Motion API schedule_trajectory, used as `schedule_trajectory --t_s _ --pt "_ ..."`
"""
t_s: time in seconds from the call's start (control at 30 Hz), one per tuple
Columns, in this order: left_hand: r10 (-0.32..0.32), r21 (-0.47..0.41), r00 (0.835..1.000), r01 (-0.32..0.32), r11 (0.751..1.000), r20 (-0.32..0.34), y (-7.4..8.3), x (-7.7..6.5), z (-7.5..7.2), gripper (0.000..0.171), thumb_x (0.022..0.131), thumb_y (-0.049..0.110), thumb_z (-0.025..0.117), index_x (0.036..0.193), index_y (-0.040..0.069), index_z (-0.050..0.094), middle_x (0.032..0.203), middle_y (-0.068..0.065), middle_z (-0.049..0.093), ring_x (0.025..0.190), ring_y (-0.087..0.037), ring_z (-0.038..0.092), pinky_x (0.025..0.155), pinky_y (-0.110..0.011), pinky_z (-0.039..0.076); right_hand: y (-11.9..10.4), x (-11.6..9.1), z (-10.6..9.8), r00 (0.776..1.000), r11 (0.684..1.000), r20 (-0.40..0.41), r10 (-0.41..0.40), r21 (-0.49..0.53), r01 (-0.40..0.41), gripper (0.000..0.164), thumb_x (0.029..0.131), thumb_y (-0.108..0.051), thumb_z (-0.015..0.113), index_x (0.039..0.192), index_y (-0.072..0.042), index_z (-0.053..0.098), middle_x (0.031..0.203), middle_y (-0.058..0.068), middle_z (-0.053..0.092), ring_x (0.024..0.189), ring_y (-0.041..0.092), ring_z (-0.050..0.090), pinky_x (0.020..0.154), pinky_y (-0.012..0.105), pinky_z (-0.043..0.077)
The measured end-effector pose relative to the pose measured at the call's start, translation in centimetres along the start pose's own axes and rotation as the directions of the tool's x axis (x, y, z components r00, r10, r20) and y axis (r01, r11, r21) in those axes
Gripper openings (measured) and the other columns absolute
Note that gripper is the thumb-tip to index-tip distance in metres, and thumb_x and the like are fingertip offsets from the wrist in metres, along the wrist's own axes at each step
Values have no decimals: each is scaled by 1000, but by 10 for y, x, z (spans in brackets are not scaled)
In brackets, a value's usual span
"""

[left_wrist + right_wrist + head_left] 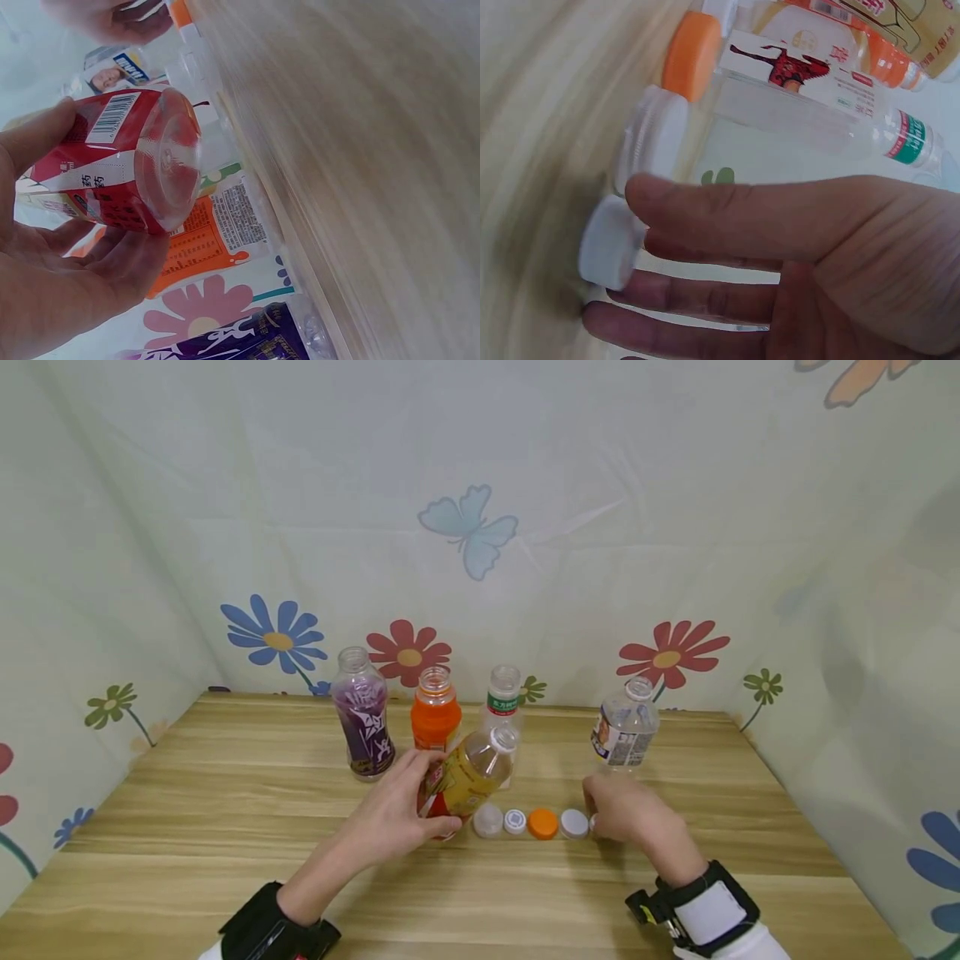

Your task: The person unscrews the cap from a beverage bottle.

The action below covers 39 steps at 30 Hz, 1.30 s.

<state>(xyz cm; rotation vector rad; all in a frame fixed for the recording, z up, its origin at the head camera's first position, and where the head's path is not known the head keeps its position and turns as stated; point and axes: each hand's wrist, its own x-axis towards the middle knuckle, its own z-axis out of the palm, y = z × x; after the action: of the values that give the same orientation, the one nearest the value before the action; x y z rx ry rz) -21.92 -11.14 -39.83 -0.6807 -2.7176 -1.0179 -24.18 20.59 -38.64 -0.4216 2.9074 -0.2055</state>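
My left hand [401, 806] grips a clear bottle with a red and yellow label [467, 777], tilted with its capless mouth up to the right. In the left wrist view, the bottle's base [171, 161] faces the table side. My right hand [633, 814] is at the right end of a row of caps. Its thumb and fingers pinch a small white cap [609, 244], mostly hidden in the head view. Beside that cap lie a wider white cap [574, 823], an orange cap [543, 823], a small patterned white cap [514, 821] and a translucent whitish cap [487, 820].
Behind the hands stand several capless bottles: a purple-labelled one [365, 718], an orange one [435, 714], a clear one with a green and red band [504, 693] and a clear one with a printed label [626, 727]. A flowered cloth [570, 593] hangs behind the wooden table [225, 810].
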Motion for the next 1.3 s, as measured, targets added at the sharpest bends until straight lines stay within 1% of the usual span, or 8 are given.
schedule_trajectory --t_s 0.2,0.33,0.47,0.57,0.73,1.07,1.17,1.3 --pt "14 -2 1000 -14 1000 -12 0 0 1 79 71 29 90 136 11 49 125 4 50 114 -12 50 97 -33 42 -1 -4 -12 999 999 34 17 48 -19 35 80 -18 82 106 -4 63 87 2 57 76 19 51 64 31 44" --pt "14 -24 1000 -14 1000 -4 1 0 1 78 72 28 90 136 12 48 126 4 50 116 -14 51 98 -33 41 -6 -11 -20 1000 995 25 -6 100 4 35 85 -26 78 109 -6 64 86 0 58 73 16 53 62 29 44" --pt "-1 -52 1000 3 999 25 3 0 1 77 75 29 88 137 14 46 127 5 49 115 -13 51 96 -31 42 -13 -16 -27 993 987 -40 -110 112 114 32 87 -30 76 108 -9 65 89 0 61 76 14 57 64 27 46" --pt "-18 -74 999 21 997 50 5 -1 0 77 76 30 87 138 14 44 127 5 48 113 -12 52 92 -29 45 -21 -17 -28 969 961 -124 -215 147 233 34 89 -32 74 111 -9 63 95 -1 62 82 15 61 68 24 48" --pt "-28 -117 996 38 992 82 8 -2 0 79 78 32 85 141 12 42 127 3 49 110 -13 53 89 -28 47 -39 -14 -23 914 871 -279 -295 315 377 52 91 -42 70 125 -7 57 109 -1 61 95 19 64 76 26 51" --pt "10 -180 995 9 984 104 14 -5 2 82 79 32 85 143 10 40 126 3 49 111 -12 55 89 -26 47 -65 -12 -11 825 594 -462 -326 579 559 71 86 -25 79 144 -14 41 130 -4 52 115 20 56 84 35 51" --pt "42 -193 995 -23 981 94 16 -5 3 83 78 32 85 144 9 39 127 3 49 111 -13 55 88 -25 47 -71 -12 -8 801 556 -502 -327 583 592 71 85 -21 80 144 -14 41 131 -4 51 116 20 54 84 36 51" --pt "73 -229 994 -52 972 85 18 -6 6 85 78 31 85 145 10 38 127 3 49 112 -12 54 88 -24 47 -76 -13 -5 791 546 -515 -331 579 606 69 85 -19 79 143 -15 41 130 -5 50 115 17 55 83 34 51"
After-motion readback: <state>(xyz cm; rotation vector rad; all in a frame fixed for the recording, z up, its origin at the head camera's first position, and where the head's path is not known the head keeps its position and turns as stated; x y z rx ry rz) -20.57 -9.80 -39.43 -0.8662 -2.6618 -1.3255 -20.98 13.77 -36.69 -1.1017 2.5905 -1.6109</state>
